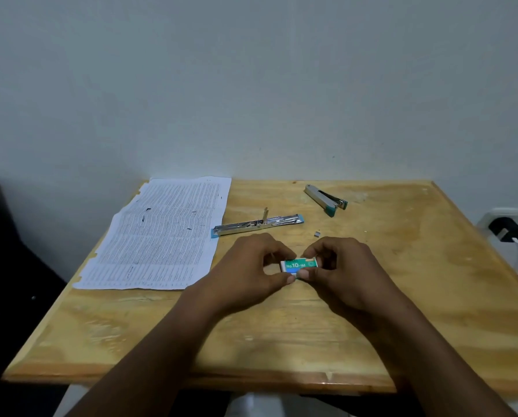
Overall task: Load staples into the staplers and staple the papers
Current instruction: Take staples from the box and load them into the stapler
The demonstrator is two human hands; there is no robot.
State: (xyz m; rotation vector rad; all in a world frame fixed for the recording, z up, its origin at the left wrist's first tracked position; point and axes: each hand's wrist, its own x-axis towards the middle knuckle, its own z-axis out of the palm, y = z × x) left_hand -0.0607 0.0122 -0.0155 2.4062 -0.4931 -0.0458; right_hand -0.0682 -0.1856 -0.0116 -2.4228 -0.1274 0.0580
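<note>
We've got both hands at the middle of the wooden table (pixel 417 311), working on the small green-and-white staple box (pixel 300 264) marked "No 10-1M". Our left hand (pixel 248 269) has its fingers curled, thumb and fingertips pinching the box's left end. Our right hand (pixel 345 266) is curled the same way, thumb and fingers pinching the right end. The box sits between the two hands, label facing up, approx. level, low over the tabletop; can't tell whether it's touching the wood or whether it's open yet.

Just beyond our hands lies the 1st stapler (pixel 257 225), swung fully open & flat on the table, its metal tray exposed, teal tips at both ends, a small metal part standing up near its middle. Its left end touches or overlaps the right edge of the papers (pixel 161 233), a stack of printed sheets lying at the table's left side and reaching the back edge by the wall (pixel 251 85).

The 2nd stapler (pixel 326 200) is closed, lying at an angle farther back & to the right, well apart from the papers. A tiny loose strip of staples (pixel 317 234) rests on the wood between the open stapler and our right hand.

Off the right edge, a dark plug (pixel 506 228) sits in a white wall socket.
</note>
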